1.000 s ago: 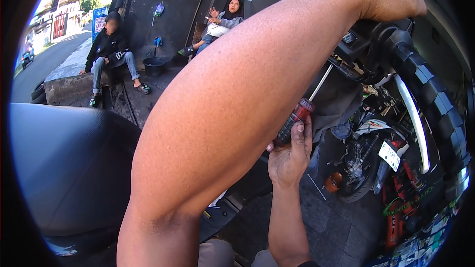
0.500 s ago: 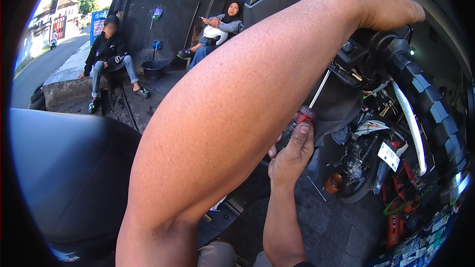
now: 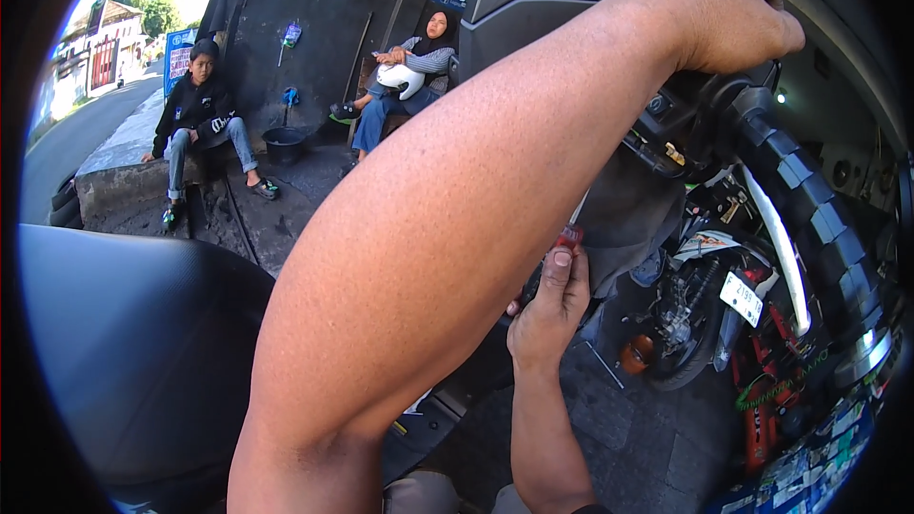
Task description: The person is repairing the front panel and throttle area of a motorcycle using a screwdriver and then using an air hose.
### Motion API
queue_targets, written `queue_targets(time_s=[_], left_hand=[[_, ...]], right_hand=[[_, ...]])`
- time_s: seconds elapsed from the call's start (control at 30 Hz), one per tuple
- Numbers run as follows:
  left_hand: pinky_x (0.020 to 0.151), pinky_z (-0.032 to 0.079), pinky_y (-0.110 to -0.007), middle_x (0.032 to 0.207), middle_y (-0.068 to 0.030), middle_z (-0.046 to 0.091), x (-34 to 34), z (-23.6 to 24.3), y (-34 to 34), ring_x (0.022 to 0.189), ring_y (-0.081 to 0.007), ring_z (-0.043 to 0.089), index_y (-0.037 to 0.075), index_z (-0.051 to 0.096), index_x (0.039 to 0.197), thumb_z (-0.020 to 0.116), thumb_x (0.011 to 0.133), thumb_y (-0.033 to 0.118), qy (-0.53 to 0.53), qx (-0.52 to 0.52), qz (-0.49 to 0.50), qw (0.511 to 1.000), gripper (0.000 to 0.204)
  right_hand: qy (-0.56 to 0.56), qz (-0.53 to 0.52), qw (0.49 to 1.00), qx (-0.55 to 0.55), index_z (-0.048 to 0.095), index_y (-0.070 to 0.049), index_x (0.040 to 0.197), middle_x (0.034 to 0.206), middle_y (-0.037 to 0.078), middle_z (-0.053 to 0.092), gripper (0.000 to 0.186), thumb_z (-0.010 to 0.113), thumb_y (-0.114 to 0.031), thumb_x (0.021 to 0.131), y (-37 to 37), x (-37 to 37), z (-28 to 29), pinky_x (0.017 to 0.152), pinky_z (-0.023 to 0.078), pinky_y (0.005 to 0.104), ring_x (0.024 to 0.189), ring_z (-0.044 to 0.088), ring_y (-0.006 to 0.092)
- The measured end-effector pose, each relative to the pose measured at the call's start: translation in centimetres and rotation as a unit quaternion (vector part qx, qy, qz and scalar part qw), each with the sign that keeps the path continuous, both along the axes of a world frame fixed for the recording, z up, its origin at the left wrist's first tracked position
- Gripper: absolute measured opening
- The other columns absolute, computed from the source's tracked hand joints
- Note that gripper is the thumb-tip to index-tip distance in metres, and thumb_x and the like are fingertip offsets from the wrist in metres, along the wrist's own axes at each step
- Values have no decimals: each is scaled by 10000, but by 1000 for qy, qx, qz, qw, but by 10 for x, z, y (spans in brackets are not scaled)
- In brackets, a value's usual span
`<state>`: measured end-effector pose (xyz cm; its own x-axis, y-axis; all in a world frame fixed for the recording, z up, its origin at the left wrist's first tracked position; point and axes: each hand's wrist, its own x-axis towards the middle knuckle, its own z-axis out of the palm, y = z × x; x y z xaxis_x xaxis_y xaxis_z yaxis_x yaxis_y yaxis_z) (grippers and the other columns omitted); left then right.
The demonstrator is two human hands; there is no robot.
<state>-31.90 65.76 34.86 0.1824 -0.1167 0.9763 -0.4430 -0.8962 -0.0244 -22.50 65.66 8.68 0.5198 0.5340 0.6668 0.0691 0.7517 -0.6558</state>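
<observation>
"Beneath the left forearm (image 3: 457, 200), where does the screwdriver (image 3: 571, 235) sit?"

"Inside the right hand (image 3: 545, 328), thumb and fingers wrapped round its handle, red collar just past the thumb. Its long axis tilts up and rightward; the shank passes behind that forearm, so I cannot see the tip."

"And the left hand (image 3: 728, 24)?"

"Well apart, above and right of the tool, fingers bent, off the right end of the dark scooter cover (image 3: 533, 14). What it grips, if anything, I cannot tell."

"Counts?"

"One screwdriver, two hands. Rightward on the floor (image 3: 633, 428): one parked motorcycle (image 3: 678, 312), one orange piece (image 3: 636, 355), one thin rod (image 3: 605, 365) (metal, by its shine). Two seated people (image 3: 198, 100), one at the edge of a concrete ledge (image 3: 114, 195), the other with one white helmet (image 3: 401, 81). One black basin (image 3: 286, 145) near that ledge's right edge."
</observation>
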Motion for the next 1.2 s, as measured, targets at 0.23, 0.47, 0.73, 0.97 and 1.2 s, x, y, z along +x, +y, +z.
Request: queue_targets(time_s=[0.23, 0.47, 0.73, 0.97, 1.2], left_hand=[[811, 498, -398, 843, -297, 660, 1, -9, 12, 847, -387, 661, -80, 686, 877, 561, 792, 221, -53, 70, -49, 995, 337], [799, 499, -388, 823, -280, 666, -5, -11, 23, 806, -364, 658, -89, 678, 870, 557, 794, 219, -4, 100, -106, 989, 340], [716, 478, -340, 705, -166, 641, 8, 4, 4, 700, -206, 605, -73, 655, 828, 572, 821, 238, 42, -36, -34, 998, 322], [653, 413, -236, 723, 25, 583, 12, 6, 10, 688, -57, 492, 26, 620, 778, 584, 913, 197, 67, -50, -40, 996, 221], [656, 505, -310, 796, -99, 688, 25, -12, 16, 688, -145, 626, -12, 690, 966, 598, 911, 216, -102, 63, 77, 990, 253]], right_hand=[[-15, 5, 998, 63, 523, -57, 1098, 766, 4, 511, 395, 550, -429, 967, 5, -8, -3, 416, 351, 169, 528, 480, 50], [0, 0, 1000, 13, 519, -57, 1112, 774, 11, 519, 394, 544, -424, 972, 0, 6, -9, 414, 355, 173, 523, 485, 57], [2, 6, 1000, 29, 513, -42, 1157, 786, 16, 526, 385, 539, -385, 983, 4, 9, -3, 523, 458, 231, 592, 524, 94], [60, 88, 994, -17, 498, -38, 1297, 947, 34, 566, 382, 510, -285, 1007, 7, 8, -6, 655, 494, 252, 714, 557, 105], [-147, -159, 976, 36, 519, -21, 1320, 1138, 172, 655, 424, 519, -294, 995, -13, 20, -1, 899, 474, 344, 1049, 635, 266]])
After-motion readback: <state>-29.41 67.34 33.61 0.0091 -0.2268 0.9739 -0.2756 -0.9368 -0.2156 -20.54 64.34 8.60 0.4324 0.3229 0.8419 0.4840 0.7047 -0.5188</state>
